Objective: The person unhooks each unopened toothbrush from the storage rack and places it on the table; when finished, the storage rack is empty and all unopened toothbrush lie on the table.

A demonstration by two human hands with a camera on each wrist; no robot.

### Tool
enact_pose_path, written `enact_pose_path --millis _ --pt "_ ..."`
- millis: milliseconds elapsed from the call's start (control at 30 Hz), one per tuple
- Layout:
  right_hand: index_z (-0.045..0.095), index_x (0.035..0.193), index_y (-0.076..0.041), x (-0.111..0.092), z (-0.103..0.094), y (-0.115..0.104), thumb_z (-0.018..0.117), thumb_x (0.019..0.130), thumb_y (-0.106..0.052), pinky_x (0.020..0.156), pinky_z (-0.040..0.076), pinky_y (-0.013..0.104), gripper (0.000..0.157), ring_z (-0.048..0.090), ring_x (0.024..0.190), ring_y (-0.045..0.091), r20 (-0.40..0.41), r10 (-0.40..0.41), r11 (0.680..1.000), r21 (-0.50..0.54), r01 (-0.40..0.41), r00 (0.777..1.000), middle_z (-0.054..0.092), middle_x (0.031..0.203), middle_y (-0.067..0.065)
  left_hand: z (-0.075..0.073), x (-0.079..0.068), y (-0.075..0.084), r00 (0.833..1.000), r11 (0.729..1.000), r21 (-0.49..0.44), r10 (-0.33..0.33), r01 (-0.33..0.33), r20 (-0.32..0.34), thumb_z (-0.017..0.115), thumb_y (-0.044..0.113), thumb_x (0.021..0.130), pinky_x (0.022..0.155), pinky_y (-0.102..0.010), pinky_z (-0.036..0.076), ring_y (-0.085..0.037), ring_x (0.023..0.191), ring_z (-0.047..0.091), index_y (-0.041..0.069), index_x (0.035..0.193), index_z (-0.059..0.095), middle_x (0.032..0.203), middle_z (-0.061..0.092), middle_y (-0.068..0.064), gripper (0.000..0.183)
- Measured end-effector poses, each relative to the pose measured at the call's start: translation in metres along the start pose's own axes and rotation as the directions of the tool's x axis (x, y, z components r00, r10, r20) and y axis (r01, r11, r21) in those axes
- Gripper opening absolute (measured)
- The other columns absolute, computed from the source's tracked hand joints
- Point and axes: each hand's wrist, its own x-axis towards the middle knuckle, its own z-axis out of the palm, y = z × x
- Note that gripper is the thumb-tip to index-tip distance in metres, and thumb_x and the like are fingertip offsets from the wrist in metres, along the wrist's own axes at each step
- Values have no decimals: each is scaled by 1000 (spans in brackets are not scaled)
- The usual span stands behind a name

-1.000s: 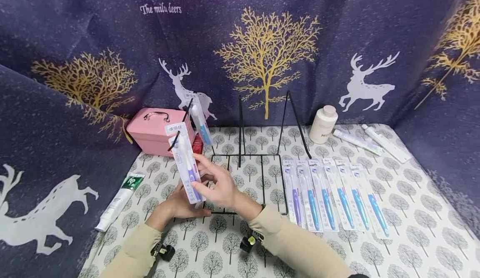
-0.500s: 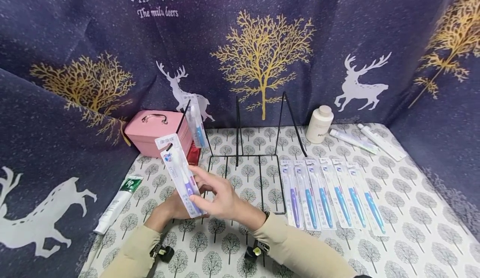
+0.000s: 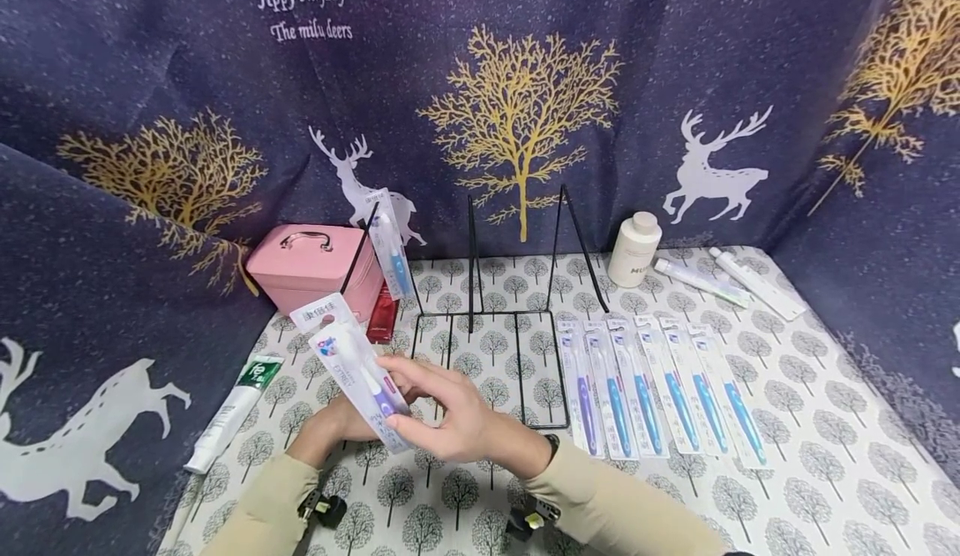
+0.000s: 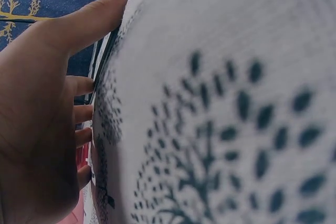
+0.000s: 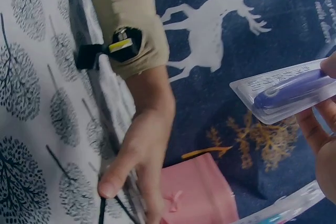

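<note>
My right hand (image 3: 450, 414) pinches a packaged purple toothbrush (image 3: 347, 364) between thumb and fingers. The pack leans to the left, its printed card top pointing away from me, and it overlaps my left hand (image 3: 337, 424) in the head view. A black wire rack (image 3: 471, 264) stands on the table ahead. At its front left corner my left hand rests low, thumb out at the wire and fingertips against the cloth, as the left wrist view shows. From the rack's left slanted arm hangs a packaged blue toothbrush (image 3: 392, 247).
Several packaged toothbrushes (image 3: 645, 389) lie in a row right of the rack. A white bottle (image 3: 634, 252) and two tubes stand or lie behind them. At left are a pink case (image 3: 311, 260), a red packet (image 3: 383, 316) and a green-and-white toothpaste tube (image 3: 236, 410).
My right hand has drawn the purple toothbrush pack down and away from the rack's left arm, and the pack tilts further left. My left hand keeps its place; the head view shifts slightly.
</note>
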Motion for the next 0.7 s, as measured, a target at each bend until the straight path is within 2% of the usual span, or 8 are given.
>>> enact_pose_path --millis 100,233,300,400,433,533,633,700 --pt "32 135 11 0 -8 -5 61 79 -3 77 52 16 64 62 81 15 -8 -63 998 -3 63 998 60 99 21 0 3 2 1000 1000 13 22 -22 -2 68 43 76 72 -23 47 2 73 51 33 87 55 80 53 20 20" --pt "28 136 11 6 -24 -21 61 79 0 76 53 18 67 63 79 17 -18 -145 989 25 145 989 60 101 27 1 6 5 998 987 146 69 -69 4 59 59 77 85 -37 46 -5 92 56 41 100 55 95 59 19 29" --pt "26 137 10 9 -33 -29 61 78 3 74 54 19 69 63 78 18 -25 -184 982 46 185 983 59 98 28 0 4 8 999 976 212 40 -38 -8 58 67 73 97 -49 38 -15 111 52 41 112 54 113 60 12 47" --pt "23 139 10 13 -48 -38 60 77 6 73 54 20 72 62 78 21 -29 -236 968 77 238 971 56 95 29 1 0 10 999 959 280 -34 35 -6 57 75 66 105 -64 15 -31 134 28 35 135 39 143 39 -2 82" --pt "22 139 10 14 -53 -41 59 77 8 72 54 20 72 62 77 21 -31 -255 963 84 257 966 56 94 29 1 0 9 998 953 296 -60 57 1 56 76 64 106 -65 10 -35 137 20 31 141 32 148 29 -6 92" --pt "21 138 12 15 -67 -47 58 77 9 69 54 20 71 61 76 22 -47 -305 947 89 308 951 56 89 26 3 0 6 997 932 356 -80 68 18 54 77 66 108 -63 11 -37 138 14 22 147 17 152 14 -13 104" --pt "22 137 14 12 -82 -48 57 79 9 68 54 23 68 61 78 24 -72 -330 936 103 336 941 58 90 25 5 2 2 998 910 411 -68 54 18 52 77 68 108 -60 15 -34 138 17 17 147 17 152 15 -13 106" --pt "23 136 15 8 -91 -49 57 81 8 69 55 27 65 62 81 24 -89 -319 938 113 328 944 59 95 24 6 3 1 998 907 419 -56 45 14 52 77 68 109 -59 16 -34 138 18 15 147 17 152 15 -14 106"
